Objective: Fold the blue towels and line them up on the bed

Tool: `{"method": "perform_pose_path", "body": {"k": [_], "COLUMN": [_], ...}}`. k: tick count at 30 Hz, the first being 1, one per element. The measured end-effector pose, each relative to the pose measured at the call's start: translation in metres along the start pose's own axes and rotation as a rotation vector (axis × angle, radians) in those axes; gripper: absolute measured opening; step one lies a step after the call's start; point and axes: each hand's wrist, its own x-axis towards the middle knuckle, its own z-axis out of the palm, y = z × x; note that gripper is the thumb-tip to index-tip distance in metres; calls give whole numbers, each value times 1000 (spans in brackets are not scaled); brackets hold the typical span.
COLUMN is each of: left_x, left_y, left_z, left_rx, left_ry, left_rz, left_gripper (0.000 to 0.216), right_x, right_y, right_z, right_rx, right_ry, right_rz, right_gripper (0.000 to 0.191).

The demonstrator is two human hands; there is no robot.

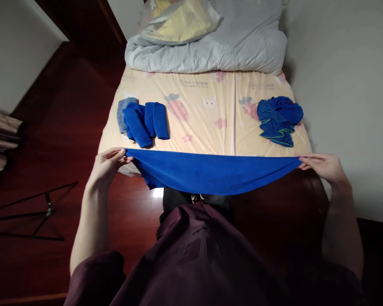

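Observation:
A bright blue towel (210, 174) hangs stretched out wide in front of me, just short of the bed's near edge. My left hand (110, 163) pinches its left corner and my right hand (322, 165) pinches its right corner. On the bed's left side lie several folded blue towels (145, 121), side by side, with a grey one at their left. A loose heap of blue cloths (279, 119) sits on the bed's right side.
The bed has a cream cartoon-print sheet (204, 114), with a grey duvet (217, 46) and a pillow (178, 21) at its head. A white wall (347, 85) runs along the right. Dark red wood floor (60, 127) and a black stand's legs (41, 208) lie to the left.

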Motion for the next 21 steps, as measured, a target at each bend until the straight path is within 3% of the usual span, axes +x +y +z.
{"method": "perform_pose_path", "body": {"k": [3,6,9,12,17,21], "left_x": [48,100,148,188,215,206], "left_y": [2,9,19,27,18,-12], "left_z": [33,70,101,117,120,118], "left_rx": [-68,-105,-144,-191,-257,-199], "left_ry": [-47,-48,-108,-203,-191,-153], "left_rz": [-96,-91,82,351,640,652], "left_gripper": [28,16,18,26,36,36], "right_x": [53,106,147,173,188,185], "right_y": [-3,-18,-36,-42,-15,20], "right_z": [14,33,48,53,60,81], "right_rx": [57,120,141,126,157,141], "right_ry": [23,116,260,414,520,509], "right_rz": [43,20,-85,-260,-463,-401], "right_gripper": [45,20,6,12,14,10]}}
